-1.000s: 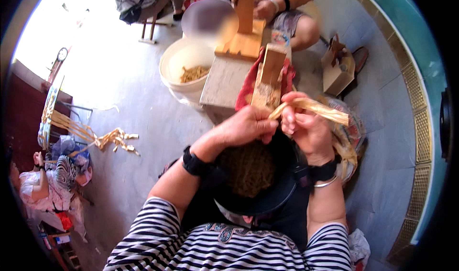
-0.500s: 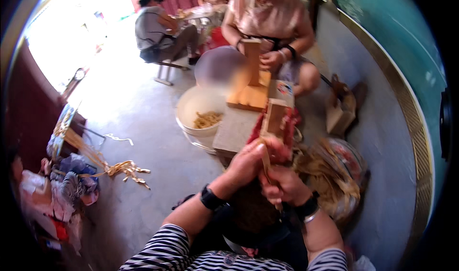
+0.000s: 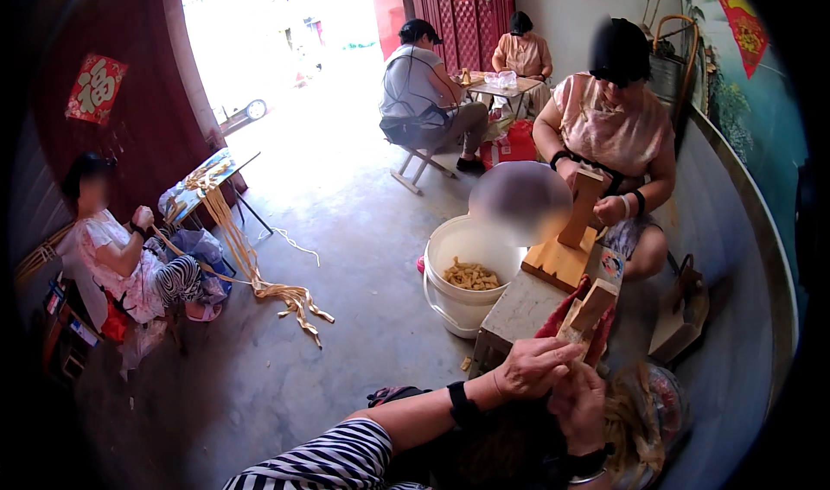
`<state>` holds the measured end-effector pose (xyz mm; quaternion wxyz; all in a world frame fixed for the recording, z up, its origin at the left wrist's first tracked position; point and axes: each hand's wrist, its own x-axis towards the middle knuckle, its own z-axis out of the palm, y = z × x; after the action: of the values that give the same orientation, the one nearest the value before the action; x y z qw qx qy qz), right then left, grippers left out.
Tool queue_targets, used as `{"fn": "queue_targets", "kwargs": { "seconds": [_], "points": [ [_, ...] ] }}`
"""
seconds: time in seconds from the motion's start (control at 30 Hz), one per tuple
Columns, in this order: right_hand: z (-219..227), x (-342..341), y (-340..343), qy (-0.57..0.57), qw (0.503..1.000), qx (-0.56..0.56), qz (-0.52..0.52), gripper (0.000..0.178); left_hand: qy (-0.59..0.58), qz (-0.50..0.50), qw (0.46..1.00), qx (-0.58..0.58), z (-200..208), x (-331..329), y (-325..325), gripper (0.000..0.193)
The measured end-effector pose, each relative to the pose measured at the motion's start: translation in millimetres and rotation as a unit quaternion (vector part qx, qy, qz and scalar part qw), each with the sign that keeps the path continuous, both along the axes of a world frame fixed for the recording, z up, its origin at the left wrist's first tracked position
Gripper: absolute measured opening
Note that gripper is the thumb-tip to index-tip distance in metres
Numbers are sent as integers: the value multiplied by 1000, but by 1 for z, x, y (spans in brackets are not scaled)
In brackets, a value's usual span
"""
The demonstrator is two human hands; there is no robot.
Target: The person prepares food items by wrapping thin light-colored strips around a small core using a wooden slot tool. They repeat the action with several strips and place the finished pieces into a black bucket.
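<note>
Close together at the near end of the bench (image 3: 510,307) are my left hand (image 3: 534,369) and my right hand (image 3: 577,401). Both have fingers pinched inward and meeting; whatever lies between them is too small to make out. Just beyond my fingertips an upright wooden block (image 3: 596,305) stands on the bench, with red cloth (image 3: 559,310) around its base. Tan strips (image 3: 629,421) lie in a clear bag beside my right wrist.
Across the bench a person (image 3: 609,127) works at a wooden stand (image 3: 553,263). A white bucket (image 3: 450,315) holds tan pieces (image 3: 471,274). Long tan strips (image 3: 240,246) trail from a small table (image 3: 229,168) to the floor near a seated person (image 3: 112,257). Two others sit farther back.
The view has swung left and up, so my hands appear lower and further right. The tan strip seen between my hands before no longer shows clearly.
</note>
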<state>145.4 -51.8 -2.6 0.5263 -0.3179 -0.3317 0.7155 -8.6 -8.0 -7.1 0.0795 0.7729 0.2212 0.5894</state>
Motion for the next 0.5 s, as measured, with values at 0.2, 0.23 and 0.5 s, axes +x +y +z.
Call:
{"fn": "queue_targets", "kwargs": {
  "seconds": [0.2,0.23,0.5],
  "points": [
    [-6,4,8,-528,739,410,-86,23,-73,32,951,-299,-3,30,-15,25],
    [-12,2,9,-556,723,397,-103,24,-130,3,903,-409,-8,33,-15,27],
    [-16,7,18,-268,951,129,-80,20,42,-10,882,-469,0,22,4,15]
  ]
}}
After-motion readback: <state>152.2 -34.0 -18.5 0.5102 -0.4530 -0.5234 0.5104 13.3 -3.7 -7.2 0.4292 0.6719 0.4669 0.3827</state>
